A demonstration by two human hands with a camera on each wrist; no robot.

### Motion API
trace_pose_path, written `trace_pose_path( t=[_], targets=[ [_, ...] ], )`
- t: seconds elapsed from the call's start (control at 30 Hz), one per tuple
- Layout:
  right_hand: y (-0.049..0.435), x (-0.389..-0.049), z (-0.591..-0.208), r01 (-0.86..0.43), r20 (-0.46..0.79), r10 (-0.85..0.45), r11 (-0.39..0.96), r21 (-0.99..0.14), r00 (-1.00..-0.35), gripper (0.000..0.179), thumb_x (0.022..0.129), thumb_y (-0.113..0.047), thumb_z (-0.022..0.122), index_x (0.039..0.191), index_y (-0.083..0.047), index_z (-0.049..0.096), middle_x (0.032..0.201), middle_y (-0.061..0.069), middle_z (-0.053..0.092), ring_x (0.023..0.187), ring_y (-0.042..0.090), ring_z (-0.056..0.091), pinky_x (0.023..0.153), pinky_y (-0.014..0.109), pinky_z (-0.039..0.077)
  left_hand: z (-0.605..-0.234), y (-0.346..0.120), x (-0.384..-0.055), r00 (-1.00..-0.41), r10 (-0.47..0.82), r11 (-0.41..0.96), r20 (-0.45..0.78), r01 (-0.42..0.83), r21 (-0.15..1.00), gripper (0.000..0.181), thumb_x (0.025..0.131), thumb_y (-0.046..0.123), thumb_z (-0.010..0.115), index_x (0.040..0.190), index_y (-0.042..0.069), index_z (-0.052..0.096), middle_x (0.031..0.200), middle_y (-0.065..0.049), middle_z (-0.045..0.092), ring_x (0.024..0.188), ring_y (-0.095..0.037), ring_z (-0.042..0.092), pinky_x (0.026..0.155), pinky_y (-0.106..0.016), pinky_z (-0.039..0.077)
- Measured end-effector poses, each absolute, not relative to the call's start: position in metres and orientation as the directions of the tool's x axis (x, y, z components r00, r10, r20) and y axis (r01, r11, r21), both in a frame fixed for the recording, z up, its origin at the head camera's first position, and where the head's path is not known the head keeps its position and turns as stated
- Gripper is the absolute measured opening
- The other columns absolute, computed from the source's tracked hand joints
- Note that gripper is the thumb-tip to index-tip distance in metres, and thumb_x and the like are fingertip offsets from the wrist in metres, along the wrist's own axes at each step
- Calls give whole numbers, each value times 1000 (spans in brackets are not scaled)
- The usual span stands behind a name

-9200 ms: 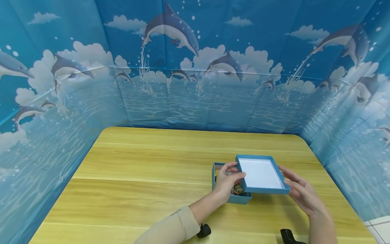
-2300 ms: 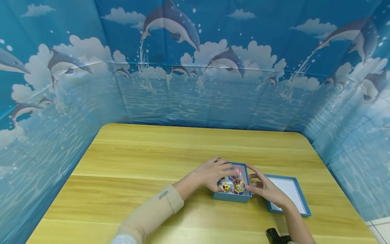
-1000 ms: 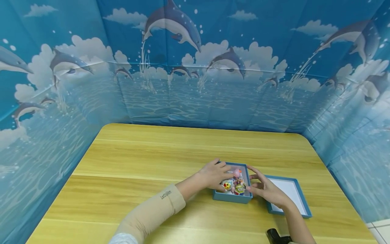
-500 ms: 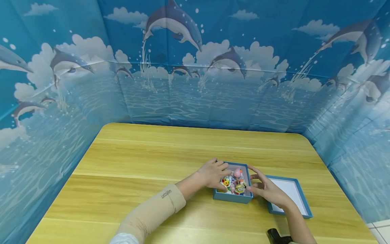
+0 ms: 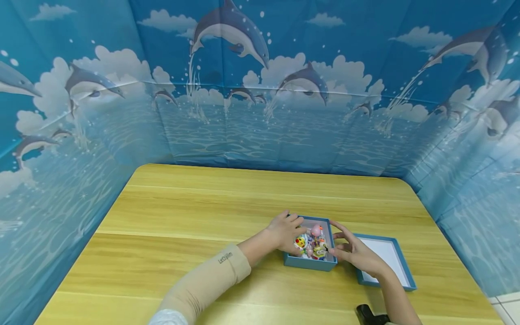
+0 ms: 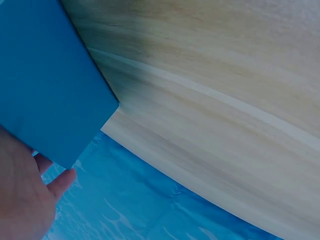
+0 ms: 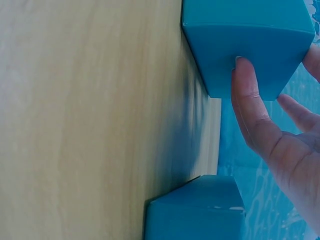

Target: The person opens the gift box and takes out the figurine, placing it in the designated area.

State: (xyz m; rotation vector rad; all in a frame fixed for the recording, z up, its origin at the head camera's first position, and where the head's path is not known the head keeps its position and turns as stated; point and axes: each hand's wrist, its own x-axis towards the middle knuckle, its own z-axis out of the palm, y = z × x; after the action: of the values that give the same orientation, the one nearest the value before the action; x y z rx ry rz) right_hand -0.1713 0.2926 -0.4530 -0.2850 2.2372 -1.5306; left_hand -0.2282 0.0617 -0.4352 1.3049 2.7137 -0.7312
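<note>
A blue open box [image 5: 310, 263] stands on the table, filled with small toy figurines. My left hand [image 5: 284, 232] reaches over its left wall. Thumb and forefinger lie on either side of a yellow-faced figurine [image 5: 300, 241] in a white outfit; the actual contact is partly hidden. A pink-headed figurine [image 5: 316, 230] and a yellow goggled figurine [image 5: 319, 252] lie beside it. Other left fingers show at the box corner in the left wrist view. My right hand [image 5: 357, 255] touches the box's right wall with spread, fairly straight fingers; one presses flat on it in the right wrist view.
The blue lid [image 5: 406, 264] lies to the right of the box, white inside facing up, partly beneath my right forearm. A black object [image 5: 367, 313] sits near the front edge. Wooden tabletop [image 5: 195, 212] stretches left, and a dolphin-print curtain [image 5: 252, 131] surrounds the table.
Earlier both hands held the lid above the box; it now lies at the right. Over the last second the yellow-faced figurine has shifted slightly away and left between the left fingers; the right hand stays put.
</note>
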Motion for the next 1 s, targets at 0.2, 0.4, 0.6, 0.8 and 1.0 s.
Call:
trace_pose_path(
  t=[0.2, 0.4, 0.6, 0.8, 1.0],
  targets=[
    [293, -172, -454, 60, -217, -389, 377, -924, -895, 77, 91, -17, 57, 147, -14, 5, 132, 29, 26, 101, 30, 50, 74, 34, 50, -435, 61, -226, -655, 714, 549, -246, 743, -382, 73, 79, 76, 29, 141, 38, 27, 144, 10, 27, 133, -10, 22, 110, -33, 17],
    [292, -171, -453, 77, -232, -388, 375, -924, -892, 76, 91, -18, 57, 147, -16, 5, 133, 28, 25, 102, 31, 48, 74, 36, 49, -436, 62, -226, -642, 726, 539, -244, 753, -378, 68, 83, 73, 28, 141, 37, 29, 146, 9, 24, 134, -10, 21, 110, -35, 16],
    [292, -171, -452, 74, -233, -391, 380, -922, -890, 76, 91, -18, 56, 147, -15, 5, 133, 29, 25, 102, 31, 48, 74, 36, 49, -438, 62, -228, -622, 748, 528, -229, 768, -362, 67, 84, 70, 30, 140, 33, 32, 147, 10, 23, 135, -11, 20, 110, -35, 15],
    [292, -172, -453, 77, -235, -391, 378, -923, -890, 76, 91, -19, 57, 148, -16, 5, 133, 28, 26, 101, 31, 48, 75, 35, 49, -437, 61, -227, -608, 770, 525, -195, 777, -348, 65, 84, 68, 33, 138, 31, 37, 144, 11, 28, 132, -10, 24, 110, -35, 16],
    [292, -172, -452, 84, -242, -383, 386, -919, -892, 77, 91, -19, 57, 147, -15, 5, 133, 28, 26, 103, 31, 48, 75, 35, 49, -438, 58, -227, -586, 797, 518, -147, 788, -332, 63, 85, 67, 34, 135, 29, 41, 140, 10, 34, 128, -10, 29, 110, -36, 18]
  ],
)
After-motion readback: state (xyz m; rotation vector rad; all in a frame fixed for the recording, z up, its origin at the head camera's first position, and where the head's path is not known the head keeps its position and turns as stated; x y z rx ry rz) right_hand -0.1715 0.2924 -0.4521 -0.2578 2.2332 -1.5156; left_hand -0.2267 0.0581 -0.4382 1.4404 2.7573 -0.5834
